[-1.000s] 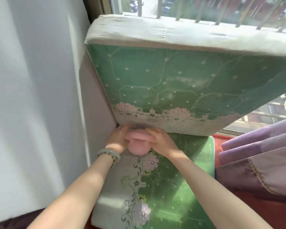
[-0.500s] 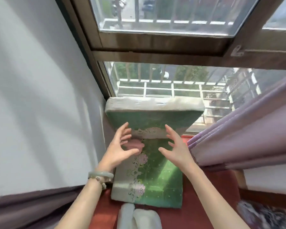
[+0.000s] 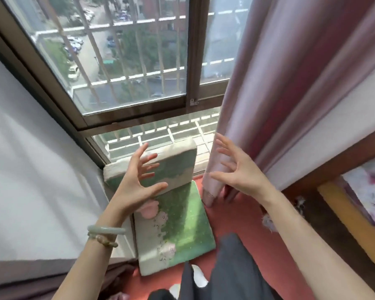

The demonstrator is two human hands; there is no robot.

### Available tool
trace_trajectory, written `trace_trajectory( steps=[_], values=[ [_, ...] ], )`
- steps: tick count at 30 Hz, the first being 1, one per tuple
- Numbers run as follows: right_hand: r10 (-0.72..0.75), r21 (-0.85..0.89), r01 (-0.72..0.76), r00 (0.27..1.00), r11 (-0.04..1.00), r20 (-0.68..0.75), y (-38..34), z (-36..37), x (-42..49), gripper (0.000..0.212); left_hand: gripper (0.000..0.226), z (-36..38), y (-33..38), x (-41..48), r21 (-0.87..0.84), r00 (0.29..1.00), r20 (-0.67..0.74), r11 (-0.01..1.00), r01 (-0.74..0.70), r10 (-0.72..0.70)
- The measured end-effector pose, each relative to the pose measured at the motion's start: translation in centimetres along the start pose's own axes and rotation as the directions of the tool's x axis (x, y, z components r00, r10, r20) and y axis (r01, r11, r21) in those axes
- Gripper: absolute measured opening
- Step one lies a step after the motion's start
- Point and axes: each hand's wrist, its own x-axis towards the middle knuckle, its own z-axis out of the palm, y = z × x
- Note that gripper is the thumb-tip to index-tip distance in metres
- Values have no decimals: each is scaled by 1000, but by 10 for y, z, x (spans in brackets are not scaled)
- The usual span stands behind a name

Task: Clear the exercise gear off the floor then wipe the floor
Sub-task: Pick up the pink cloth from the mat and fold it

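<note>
A pink rounded exercise piece [image 3: 147, 209] lies on a green floral cushion [image 3: 182, 226] on the red floor [image 3: 258, 245], where the flat cushion meets an upright green cushion [image 3: 173, 167] leaning on the window. My left hand [image 3: 136, 182] hovers above the pink piece with fingers spread, holding nothing. My right hand [image 3: 236, 172] is raised beside the pink curtain [image 3: 268, 105], fingers spread and empty. Part of the pink piece is hidden behind my left palm.
A white wall [image 3: 30, 169] closes the left side. The barred window [image 3: 128, 61] is ahead. A wooden bed frame [image 3: 344, 217] with patterned bedding stands at right. My dark trousers [image 3: 225, 267] and white slippers [image 3: 198, 276] are at the bottom.
Both hands let go of the pink piece, which stays on the cushion, and have risen and spread apart. The view has pulled back and up from the cushions.
</note>
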Motion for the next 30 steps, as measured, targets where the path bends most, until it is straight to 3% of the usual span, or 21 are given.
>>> trace_trajectory(
  steps=[7,13,20,28,30],
  values=[
    [99,96,-77,962,992,-255,-11,-17,-100,89,111,27,42,-3,-57,962,251,993,-99,110],
    [210,177,-138,838,974,-504,6,-41,-196,90,117,96,72,-1,-148,868,466,983,-112,170],
    [339,318,-140,574,938,-746,32,-73,-323,86,103,218,112,-8,-181,600,758,966,-186,257],
    [392,360,-156,327,920,-860,70,-130,-447,85,106,385,158,-49,-206,316,913,960,-192,259],
    [392,359,-160,293,920,-872,78,-143,-467,86,101,418,167,-58,-221,273,924,956,-193,269]
  ],
)
